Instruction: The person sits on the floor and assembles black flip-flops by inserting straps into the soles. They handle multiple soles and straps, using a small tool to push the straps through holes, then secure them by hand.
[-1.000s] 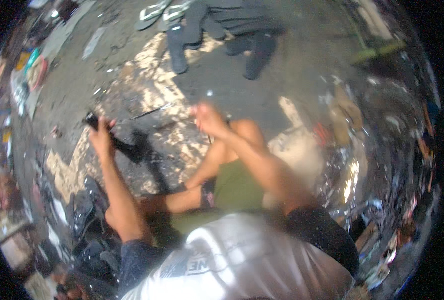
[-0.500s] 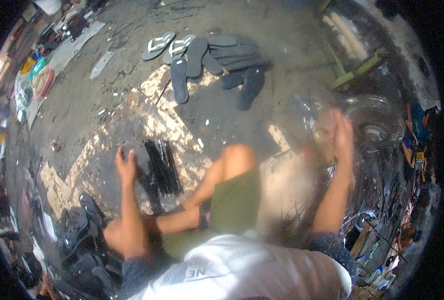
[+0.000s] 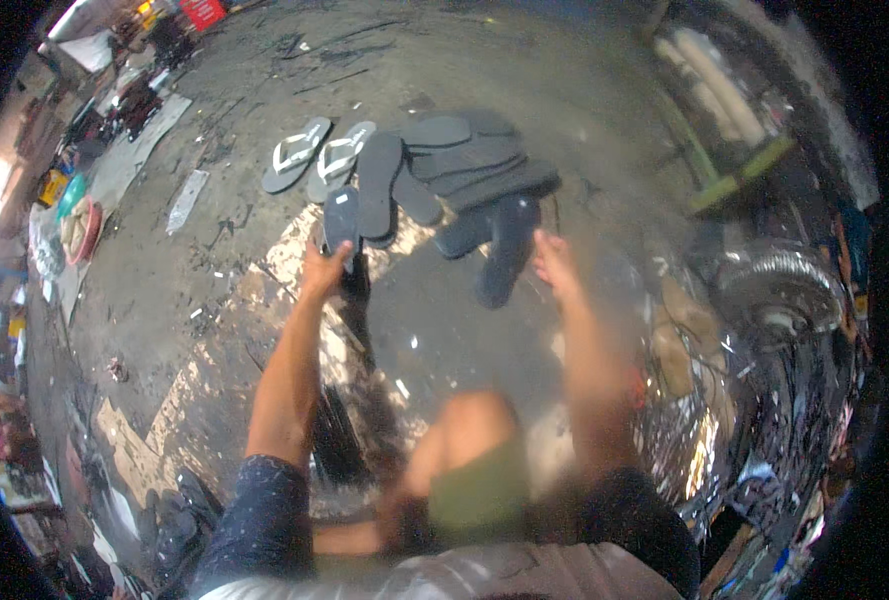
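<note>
My left hand [image 3: 326, 265] is closed around the near end of a dark flip-flop sole [image 3: 341, 215] with a small white label, thumb over its top. To the right, my right hand [image 3: 554, 262] hovers beside another dark sole [image 3: 510, 250], fingers curled in; what they hold, if anything, is too small to make out. Between the hands lie an upright-pointing grey sole [image 3: 379, 185] and a stack of grey soles [image 3: 474, 165]. Beyond my left hand are two flip-flops, one [image 3: 299, 155] left of the other [image 3: 342, 160], both with white straps.
A bundle of black strips [image 3: 336, 440] lies by my left forearm. At right are a round metal fan-like part [image 3: 779, 290] and a green bar [image 3: 744, 175]. A pink basket [image 3: 81, 228] stands far left. Worn light sheeting [image 3: 189, 370] covers part of the dirty floor.
Both hands have reached forward and inward to the soles. My left hand has taken hold of the labelled sole; my right hand came over from the right side. The view has shifted.
</note>
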A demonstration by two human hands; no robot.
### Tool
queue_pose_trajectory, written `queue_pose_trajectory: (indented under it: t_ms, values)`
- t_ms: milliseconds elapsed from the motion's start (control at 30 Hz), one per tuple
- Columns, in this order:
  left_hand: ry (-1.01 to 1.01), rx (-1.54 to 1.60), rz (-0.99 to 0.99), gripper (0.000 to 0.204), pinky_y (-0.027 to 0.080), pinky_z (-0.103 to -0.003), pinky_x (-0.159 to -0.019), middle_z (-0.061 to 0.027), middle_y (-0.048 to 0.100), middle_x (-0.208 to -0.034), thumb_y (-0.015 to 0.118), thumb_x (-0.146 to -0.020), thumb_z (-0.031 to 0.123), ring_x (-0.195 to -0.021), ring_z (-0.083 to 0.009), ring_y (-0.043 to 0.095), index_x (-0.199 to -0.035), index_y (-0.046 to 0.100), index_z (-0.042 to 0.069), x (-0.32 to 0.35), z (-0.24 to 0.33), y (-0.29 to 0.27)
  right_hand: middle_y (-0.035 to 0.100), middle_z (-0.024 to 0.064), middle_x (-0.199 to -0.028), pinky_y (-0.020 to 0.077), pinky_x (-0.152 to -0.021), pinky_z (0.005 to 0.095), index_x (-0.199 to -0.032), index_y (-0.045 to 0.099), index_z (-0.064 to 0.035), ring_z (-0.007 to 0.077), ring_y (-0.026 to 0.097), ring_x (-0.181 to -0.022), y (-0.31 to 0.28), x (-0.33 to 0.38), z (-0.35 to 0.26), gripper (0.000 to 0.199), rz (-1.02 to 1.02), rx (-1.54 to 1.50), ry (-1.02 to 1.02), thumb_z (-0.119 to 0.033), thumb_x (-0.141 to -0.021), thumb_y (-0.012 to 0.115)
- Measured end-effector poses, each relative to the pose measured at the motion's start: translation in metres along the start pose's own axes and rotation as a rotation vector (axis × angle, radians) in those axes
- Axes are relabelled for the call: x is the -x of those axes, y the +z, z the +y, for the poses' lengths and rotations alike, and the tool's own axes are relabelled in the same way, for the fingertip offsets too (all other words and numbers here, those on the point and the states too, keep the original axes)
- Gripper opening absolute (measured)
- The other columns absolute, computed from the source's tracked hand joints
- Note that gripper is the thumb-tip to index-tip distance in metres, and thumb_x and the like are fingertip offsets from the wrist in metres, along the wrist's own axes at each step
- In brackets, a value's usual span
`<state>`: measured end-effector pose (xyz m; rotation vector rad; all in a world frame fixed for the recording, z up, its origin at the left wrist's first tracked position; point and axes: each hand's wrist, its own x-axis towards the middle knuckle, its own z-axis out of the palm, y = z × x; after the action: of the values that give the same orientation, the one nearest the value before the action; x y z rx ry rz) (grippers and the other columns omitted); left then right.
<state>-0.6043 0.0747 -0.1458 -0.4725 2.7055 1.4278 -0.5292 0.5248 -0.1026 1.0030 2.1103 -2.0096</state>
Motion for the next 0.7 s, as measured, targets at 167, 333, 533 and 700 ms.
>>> queue_pose_trajectory:
  t_ms: [167, 333, 533, 700]
  values:
    - [-0.030, 0.027, 0.002, 0.077, 0.056, -0.040, -0.088, -0.0176, 0.071, -0.114, 0.089, -0.077, 0.035, -0.102, -0.0279, 0.069, -0.132, 0.054, -0.006, 0.002, -0.001, 0.009, 0.057, 0.0265, -0.139, 0.0456, -0.107, 0.0462, -0.145, 0.044, 0.0062, 0.0364, 0.058, -0.126, 0.053, -0.041, 0.019, 0.095, 0.147, 0.093, -0.143, -0.043, -0.077, 0.089]
    - [-0.144, 0.794, 0.024, 0.046, 0.056, -0.039, -0.081, -0.0091, 0.072, -0.102, 0.073, -0.092, 0.040, -0.087, -0.0225, 0.068, -0.116, 0.066, 0.001, 0.002, 0.026, -0.028, 0.065, 0.0126, -0.133, 0.0492, -0.102, 0.0509, -0.135, 0.058, -0.0021, 0.0325, 0.062, -0.118, 0.035, -0.058, 0.007, 0.068, -0.011, -1.050, -0.020, -0.050, -0.090, 0.075]
    - [0.100, 0.370, -0.079, 0.065, 0.042, -0.041, -0.110, -0.0168, 0.055, -0.141, 0.064, -0.097, 0.040, -0.131, -0.0287, 0.054, -0.146, 0.052, 0.000, -0.064, 0.073, 0.071, 0.053, 0.0243, -0.148, 0.0386, -0.113, 0.0477, -0.134, 0.062, -0.0010, 0.0394, 0.052, -0.134, 0.088, -0.142, -0.028, 0.075, 0.343, -0.181, -0.207, -0.059, -0.088, 0.073]
    - [-0.205, 0.390, 0.019, 0.129, 0.053, -0.045, -0.100, -0.0311, 0.045, -0.148, 0.091, -0.075, 0.023, -0.123, -0.0396, 0.059, -0.162, -0.002, 0.005, -0.073, 0.099, 0.098, 0.061, 0.0239, -0.133, 0.0452, -0.104, 0.0454, -0.132, 0.055, 0.0026, 0.0375, 0.058, -0.124, 0.125, -0.116, -0.070, 0.069, 0.243, -0.134, -0.308, -0.036, -0.083, 0.084]
